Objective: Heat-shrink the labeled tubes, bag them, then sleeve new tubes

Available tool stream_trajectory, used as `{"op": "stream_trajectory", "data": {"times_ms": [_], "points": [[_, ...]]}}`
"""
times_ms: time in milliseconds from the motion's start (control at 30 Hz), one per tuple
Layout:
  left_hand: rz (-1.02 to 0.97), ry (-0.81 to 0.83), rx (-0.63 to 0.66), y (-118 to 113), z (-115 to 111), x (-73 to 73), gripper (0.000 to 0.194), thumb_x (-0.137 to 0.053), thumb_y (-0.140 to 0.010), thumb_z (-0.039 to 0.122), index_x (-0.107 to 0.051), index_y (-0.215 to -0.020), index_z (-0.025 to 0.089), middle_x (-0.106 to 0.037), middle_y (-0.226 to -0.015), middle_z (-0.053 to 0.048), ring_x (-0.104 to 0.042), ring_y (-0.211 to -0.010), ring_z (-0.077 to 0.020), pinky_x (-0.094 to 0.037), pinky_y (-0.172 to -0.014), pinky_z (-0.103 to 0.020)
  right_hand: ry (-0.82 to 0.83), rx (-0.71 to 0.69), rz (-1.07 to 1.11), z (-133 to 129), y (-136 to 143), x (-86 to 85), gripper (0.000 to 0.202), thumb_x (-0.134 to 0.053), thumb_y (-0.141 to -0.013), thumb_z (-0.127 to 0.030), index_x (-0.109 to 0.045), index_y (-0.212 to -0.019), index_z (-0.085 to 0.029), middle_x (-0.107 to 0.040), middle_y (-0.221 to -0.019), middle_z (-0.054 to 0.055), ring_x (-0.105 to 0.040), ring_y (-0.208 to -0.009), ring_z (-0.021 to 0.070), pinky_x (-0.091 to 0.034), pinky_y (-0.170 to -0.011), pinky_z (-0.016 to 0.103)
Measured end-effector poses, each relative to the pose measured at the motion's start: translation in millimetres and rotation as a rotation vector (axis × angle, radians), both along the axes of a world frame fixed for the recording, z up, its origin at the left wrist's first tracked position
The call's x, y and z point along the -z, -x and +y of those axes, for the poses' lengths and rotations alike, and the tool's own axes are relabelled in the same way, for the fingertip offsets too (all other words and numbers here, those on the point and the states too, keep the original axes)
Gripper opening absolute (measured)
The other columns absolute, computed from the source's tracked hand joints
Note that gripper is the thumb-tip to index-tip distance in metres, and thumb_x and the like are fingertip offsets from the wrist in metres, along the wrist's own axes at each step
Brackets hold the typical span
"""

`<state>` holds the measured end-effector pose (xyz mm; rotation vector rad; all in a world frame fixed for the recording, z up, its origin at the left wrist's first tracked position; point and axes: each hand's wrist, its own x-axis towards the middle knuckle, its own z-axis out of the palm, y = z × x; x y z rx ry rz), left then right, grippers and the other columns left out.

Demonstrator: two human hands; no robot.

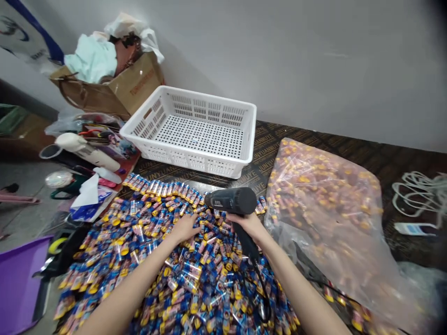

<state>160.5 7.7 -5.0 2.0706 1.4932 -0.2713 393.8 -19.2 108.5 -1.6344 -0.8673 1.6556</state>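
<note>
A dark hair dryer [228, 200] is in my right hand [248, 226], whose fingers wrap round its handle; its body points left over the pile. My left hand [186, 228] rests on the pile of small blue, yellow and pink cylinders [188, 279], left of the dryer, with its fingers apart. Whether the fingertips press on any piece is too small to tell. Beyond my hands, a row of upright cylinders [164, 188] runs along the far edge of the pile and passes behind the dryer.
A white plastic crate [195, 160] stands behind the row. To the right lies a clear bag [324, 186] of similar pieces, with a white cable [419, 193] beyond. Bottles [87, 151], a paper bag [136, 83] and a purple dustpan [24, 284] are at the left.
</note>
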Motion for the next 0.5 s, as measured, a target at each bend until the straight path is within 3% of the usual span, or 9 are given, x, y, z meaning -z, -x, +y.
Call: {"op": "stream_trajectory", "data": {"times_ms": [100, 200, 333, 400, 500], "points": [[-0.043, -0.109, -0.028, 1.5, -16.9, 0.2, 0.051, -0.054, -0.078, 0.038, -0.046, -0.125, 0.020, -0.055, -0.118, -0.012, -0.052, -0.110, -0.0267, -0.041, -0.092, -0.038, 0.012, 0.029, -0.050, -18.6, -27.0, -4.5, 0.028, -0.073, -0.059, -0.043, -0.065, -0.067, -0.017, -0.061, -0.052, 0.000, -0.053, -0.046, 0.0139, -0.045, -0.050, 0.027], [-0.100, -0.238, -0.063, 0.8, -39.8, -0.6, 0.050, -0.053, -0.079, 0.037, -0.046, -0.126, 0.022, -0.046, -0.132, -0.012, -0.041, -0.123, -0.0292, -0.033, -0.102, -0.044, 0.060, 0.181, -0.175, -48.8, -71.6, -11.4, 0.032, -0.074, -0.058, -0.043, -0.066, -0.074, -0.016, -0.063, -0.056, 0.001, -0.055, -0.048, 0.0153, -0.045, -0.049, 0.028], [-0.145, -0.319, -0.128, 4.7, -79.4, -9.3, 0.041, -0.048, -0.082, 0.030, -0.051, -0.121, 0.017, -0.046, -0.132, -0.015, -0.040, -0.125, -0.0290, -0.033, -0.103, -0.046, 0.116, 0.350, -0.265, -87.2, -120.6, -22.1, 0.034, -0.075, -0.055, -0.044, -0.065, -0.067, -0.014, -0.064, -0.056, 0.004, -0.055, -0.046, 0.0160, -0.044, -0.046, 0.028], [-0.153, -0.349, -0.183, 10.3, -103.8, -17.4, 0.038, -0.047, -0.082, 0.028, -0.054, -0.118, 0.018, -0.047, -0.131, -0.014, -0.041, -0.124, -0.0284, -0.035, -0.102, -0.046, 0.099, 0.390, -0.274, -102.5, -130.2, -28.6, 0.034, -0.077, -0.054, -0.042, -0.065, -0.067, -0.013, -0.066, -0.061, 0.006, -0.056, -0.047, 0.0158, -0.044, -0.045, 0.027], [-0.146, -0.388, -0.282, 21.9, -145.5, -31.9, 0.033, -0.047, -0.082, 0.027, -0.058, -0.112, 0.019, -0.051, -0.127, -0.012, -0.043, -0.122, -0.0277, -0.036, -0.101, -0.046, 0.103, 0.339, -0.190, -117.1, -123.8, -36.7, 0.032, -0.076, -0.058, -0.041, -0.066, -0.070, -0.014, -0.066, -0.062, 0.005, -0.058, -0.049, 0.0157, -0.045, -0.045, 0.026]]}}
